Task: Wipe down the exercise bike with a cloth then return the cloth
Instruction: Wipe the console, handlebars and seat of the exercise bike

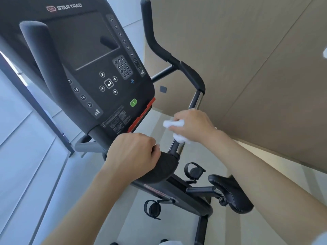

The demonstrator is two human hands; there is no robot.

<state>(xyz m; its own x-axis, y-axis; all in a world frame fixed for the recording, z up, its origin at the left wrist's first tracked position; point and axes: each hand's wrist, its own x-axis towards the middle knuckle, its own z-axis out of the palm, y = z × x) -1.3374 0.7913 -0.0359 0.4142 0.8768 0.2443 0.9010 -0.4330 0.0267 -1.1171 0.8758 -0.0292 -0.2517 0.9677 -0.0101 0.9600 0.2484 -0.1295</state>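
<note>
My right hand [192, 124] pinches the cloth [174, 124] around the bar [194, 99] right of the console [99, 71], my left hand [131, 153] grips the pad [165, 167]; a loose pinch could drop it.

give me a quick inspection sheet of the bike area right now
surface: pale floor under the bike
job's things: white cloth wrapped on the chrome handlebar bar; console screen dark
clutter: nothing seen
grippers: right hand grips the cloth on the bar; left hand curled over the padded grip
cables: nothing seen
surroundings: beige wall, saddle, two strapped pedals
</note>
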